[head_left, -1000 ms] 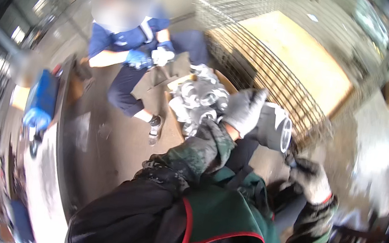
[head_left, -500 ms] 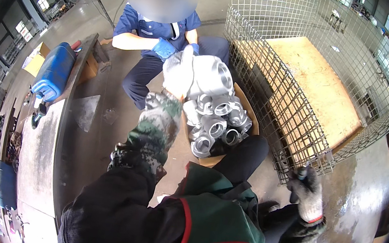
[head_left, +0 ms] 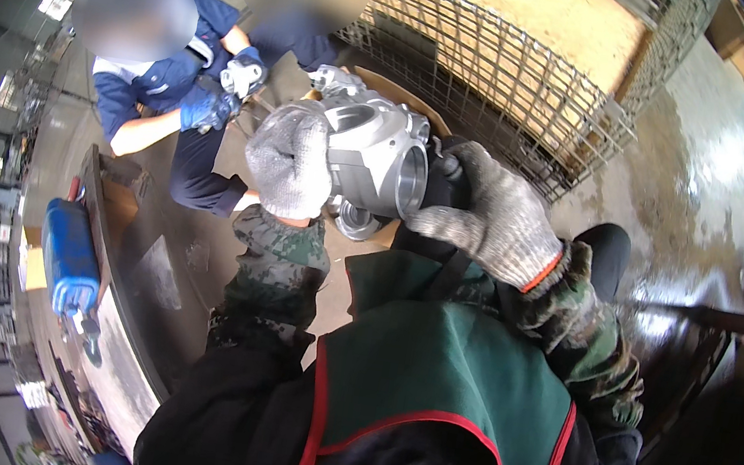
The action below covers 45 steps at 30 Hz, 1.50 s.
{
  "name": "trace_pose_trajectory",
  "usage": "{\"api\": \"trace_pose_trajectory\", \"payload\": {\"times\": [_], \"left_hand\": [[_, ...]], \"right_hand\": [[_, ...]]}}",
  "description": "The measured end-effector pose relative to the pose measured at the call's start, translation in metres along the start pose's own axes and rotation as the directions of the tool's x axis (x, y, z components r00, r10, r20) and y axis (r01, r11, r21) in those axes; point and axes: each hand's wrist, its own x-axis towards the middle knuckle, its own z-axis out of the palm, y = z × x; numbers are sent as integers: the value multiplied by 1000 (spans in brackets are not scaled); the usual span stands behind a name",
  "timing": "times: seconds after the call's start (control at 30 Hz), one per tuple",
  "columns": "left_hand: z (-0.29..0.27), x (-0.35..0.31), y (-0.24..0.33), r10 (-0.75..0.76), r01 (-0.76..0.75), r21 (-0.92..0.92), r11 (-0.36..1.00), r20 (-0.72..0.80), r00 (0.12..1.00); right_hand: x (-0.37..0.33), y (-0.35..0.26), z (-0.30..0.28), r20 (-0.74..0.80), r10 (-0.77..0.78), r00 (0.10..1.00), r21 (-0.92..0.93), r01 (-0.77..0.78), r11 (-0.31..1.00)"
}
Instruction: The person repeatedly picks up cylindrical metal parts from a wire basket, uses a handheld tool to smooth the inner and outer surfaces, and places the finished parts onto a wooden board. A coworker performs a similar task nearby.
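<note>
My left hand (head_left: pixel 291 163), in a light knitted glove, grips the side of a large silver metal casting (head_left: pixel 373 158) with a round, ring-shaped opening. The casting is held over a cardboard box (head_left: pixel 424 110) holding several similar parts. My right hand (head_left: pixel 501 221), in a grey-white glove with a red cuff edge, is closed on a small dark-handled tool (head_left: pixel 447 164). That hand is beside the casting's open end, its thumb close to the rim. I cannot tell whether the tool touches the metal. Part of the box is hidden behind the casting and my knee.
A co-worker's blue-gloved hands (head_left: pixel 210 104) hold a smaller silver part (head_left: pixel 243 76) at the left. A wire mesh cage (head_left: pixel 511 75) with a wooden board (head_left: pixel 558 15) stands beyond the box. A blue jerrycan (head_left: pixel 71 250) sits on the bench (head_left: pixel 112 328) at far left.
My right hand has moved from beside the cage's corner to the casting's opening, with the dark-handled tool. My left hand has drawn the casting closer. The view has turned.
</note>
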Motion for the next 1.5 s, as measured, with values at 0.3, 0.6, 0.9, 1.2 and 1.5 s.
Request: {"api": "trace_pose_trajectory", "payload": {"times": [0.3,0.6,0.9,1.2,1.5], "left_hand": [[4,4,6,178,-181,28,983,68,982],[2,10,7,351,-367,50,929,200,915],[12,-2,0,216,-236,124,964,156,964],[8,-10,-20,-604,666,-671,325,395,692],[11,-22,3,-461,592,-516,619,371,806]], "right_hand": [[4,-3,8,-13,51,999,-288,-52,956],[5,2,15,-24,93,995,-439,-95,894],[2,9,14,72,112,991,-332,-82,940],[-6,8,-20,52,-138,989,-242,147,959],[-5,12,-8,36,-272,962,-271,271,924]]}}
